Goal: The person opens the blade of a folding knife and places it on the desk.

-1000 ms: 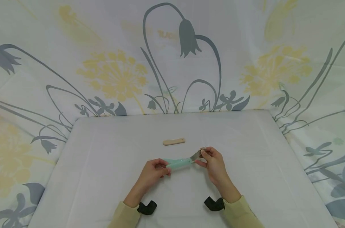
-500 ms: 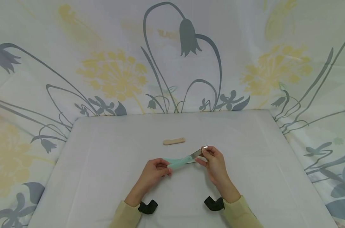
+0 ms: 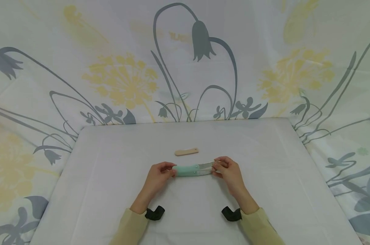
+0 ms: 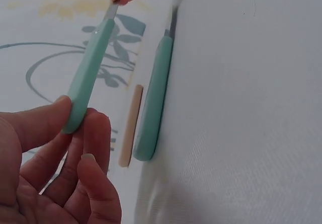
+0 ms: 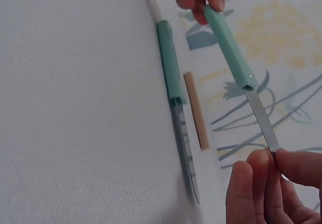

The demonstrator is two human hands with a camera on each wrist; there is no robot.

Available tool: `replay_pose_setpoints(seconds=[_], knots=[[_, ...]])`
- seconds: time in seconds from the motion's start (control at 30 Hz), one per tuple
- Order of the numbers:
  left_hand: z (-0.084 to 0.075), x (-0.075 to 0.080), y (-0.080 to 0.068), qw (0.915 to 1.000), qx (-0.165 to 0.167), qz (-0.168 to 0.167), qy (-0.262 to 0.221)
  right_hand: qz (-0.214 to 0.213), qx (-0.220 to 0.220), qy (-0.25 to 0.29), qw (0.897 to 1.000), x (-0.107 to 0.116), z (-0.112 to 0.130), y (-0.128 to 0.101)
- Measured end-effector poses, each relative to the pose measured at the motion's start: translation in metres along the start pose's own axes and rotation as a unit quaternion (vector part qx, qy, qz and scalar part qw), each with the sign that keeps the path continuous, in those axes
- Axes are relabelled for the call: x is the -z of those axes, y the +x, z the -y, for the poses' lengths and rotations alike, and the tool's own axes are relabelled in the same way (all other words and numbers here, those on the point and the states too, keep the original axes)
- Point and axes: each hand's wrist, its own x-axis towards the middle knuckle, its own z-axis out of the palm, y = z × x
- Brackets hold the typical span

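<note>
My left hand pinches the rear end of a mint-green-handled folding knife between thumb and fingers. At the other end my right hand pinches the tip of its unfolded metal blade. Handle and blade stand almost in one line, raised over the table. Below it a second mint-green-handled folding knife lies on the table with its blade out; in the head view the held knife partly overlaps it. Beyond them lies a slim tan piece, shaped like a knife handle, with a small hole at one end.
White cloth covers the table. Hanging fabric with grey and yellow flowers rises at its back and sides. Each wrist carries a black camera mount that sticks out inward.
The left hand has moved left and away from the body. The held knife's handle has swung more level and nearer in line with its blade. The right hand has barely moved.
</note>
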Motion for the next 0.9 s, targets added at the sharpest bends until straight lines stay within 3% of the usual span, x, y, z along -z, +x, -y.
replay_pose_setpoints(seconds=[0.17, 0.37, 0.57, 0.7, 0.9], knots=[[0.008, 0.001, 0.009, 0.9989, -0.020, -0.032, 0.027, -0.009, -0.003, -0.057, 0.998, -0.001, -0.004, 0.008], [0.010, 0.000, 0.013, 0.9958, -0.020, -0.061, 0.064, -0.021, 0.017, -0.139, 0.990, -0.002, -0.003, 0.010], [0.013, -0.001, 0.015, 0.9938, -0.003, -0.064, 0.092, -0.041, 0.050, -0.220, 0.973, 0.001, -0.009, 0.014], [0.016, -0.002, 0.017, 0.9925, -0.009, -0.064, 0.103, -0.046, 0.064, -0.267, 0.961, 0.003, -0.013, 0.018], [0.019, -0.004, 0.021, 0.9910, -0.013, -0.061, 0.118, -0.045, 0.074, -0.299, 0.950, 0.002, -0.012, 0.018]])
